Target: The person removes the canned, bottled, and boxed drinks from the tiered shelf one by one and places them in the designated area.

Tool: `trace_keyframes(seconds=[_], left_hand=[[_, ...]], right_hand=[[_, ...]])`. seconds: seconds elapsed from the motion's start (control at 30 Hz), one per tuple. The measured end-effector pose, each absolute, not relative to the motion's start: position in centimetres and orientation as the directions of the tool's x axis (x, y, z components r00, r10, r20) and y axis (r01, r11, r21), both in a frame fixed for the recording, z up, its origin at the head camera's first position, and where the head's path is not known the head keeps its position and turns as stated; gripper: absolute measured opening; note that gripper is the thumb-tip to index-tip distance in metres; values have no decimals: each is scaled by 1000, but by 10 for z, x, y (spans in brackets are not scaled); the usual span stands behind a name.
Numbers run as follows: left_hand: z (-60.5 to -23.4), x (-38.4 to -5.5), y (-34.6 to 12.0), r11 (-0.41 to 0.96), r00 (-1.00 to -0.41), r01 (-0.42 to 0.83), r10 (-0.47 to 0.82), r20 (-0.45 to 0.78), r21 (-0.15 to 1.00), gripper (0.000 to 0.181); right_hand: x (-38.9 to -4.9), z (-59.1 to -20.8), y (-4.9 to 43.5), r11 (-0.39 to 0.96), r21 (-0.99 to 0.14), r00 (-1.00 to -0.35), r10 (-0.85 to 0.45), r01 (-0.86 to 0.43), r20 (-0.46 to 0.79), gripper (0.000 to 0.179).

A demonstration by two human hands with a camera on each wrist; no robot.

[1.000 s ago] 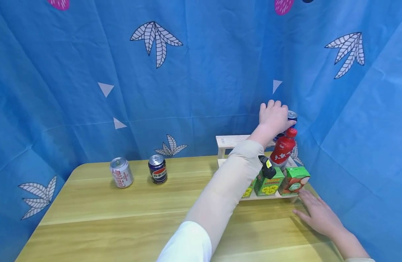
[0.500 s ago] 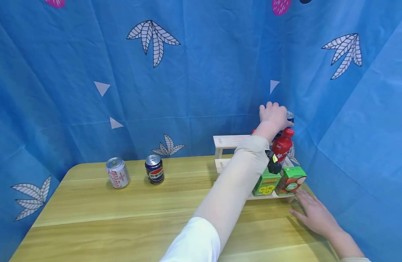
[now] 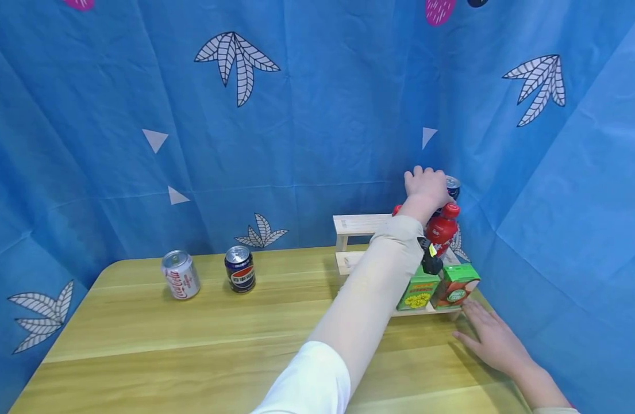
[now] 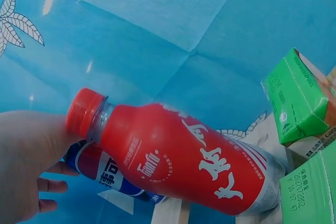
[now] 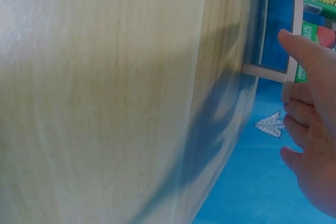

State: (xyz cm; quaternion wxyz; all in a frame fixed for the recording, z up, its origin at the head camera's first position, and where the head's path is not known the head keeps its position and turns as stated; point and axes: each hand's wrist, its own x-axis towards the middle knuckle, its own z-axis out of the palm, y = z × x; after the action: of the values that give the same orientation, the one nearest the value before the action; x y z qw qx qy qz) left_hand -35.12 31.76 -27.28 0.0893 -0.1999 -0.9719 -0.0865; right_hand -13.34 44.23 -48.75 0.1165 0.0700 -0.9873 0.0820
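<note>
At the top tier of a small wooden rack (image 3: 361,224), my left hand (image 3: 426,190) grips a blue Pepsi can (image 3: 453,185) from its left side. In the left wrist view the left hand (image 4: 31,166) has its fingers at the upper end of the Pepsi can (image 4: 100,169); its thumb is hidden behind a red-capped bottle (image 4: 184,161). That red bottle (image 3: 441,230) stands upright just in front of the can. My right hand (image 3: 495,339) touches the rack's lower right corner, fingers mostly extended. In the right wrist view the right hand's (image 5: 317,108) fingertips are at the rack's edge (image 5: 294,45).
On the rack's bottom tier stand green drink cartons, one with yellow flowers (image 3: 419,290) and one with a reddish-brown front (image 3: 455,287). A white Coca-Cola can (image 3: 180,275) and another Pepsi can (image 3: 240,269) stand on the table (image 3: 193,356). Blue curtain (image 3: 317,115) hangs close behind and right.
The whole head view shifts slightly left. My left hand has come down a little beside the Pepsi can. The right hand stays at the rack's corner.
</note>
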Motion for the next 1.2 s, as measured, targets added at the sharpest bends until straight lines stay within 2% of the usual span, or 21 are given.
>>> trace_keyframes(seconds=[0.3, 0.83, 1.2], left_hand=[[-272, -352, 318, 903, -898, 413, 381, 217, 122, 50], [-266, -349, 309, 909, -894, 412, 390, 220, 61, 45], [-252, -342, 294, 897, -875, 438, 410, 258, 58, 54]], right_hand=[[-132, -483, 442, 978, -158, -975, -102, -134, 195, 77], [-130, -484, 439, 978, -152, -972, -107, -140, 209, 75], [-130, -485, 441, 972, -188, -974, -105, -143, 200, 76]])
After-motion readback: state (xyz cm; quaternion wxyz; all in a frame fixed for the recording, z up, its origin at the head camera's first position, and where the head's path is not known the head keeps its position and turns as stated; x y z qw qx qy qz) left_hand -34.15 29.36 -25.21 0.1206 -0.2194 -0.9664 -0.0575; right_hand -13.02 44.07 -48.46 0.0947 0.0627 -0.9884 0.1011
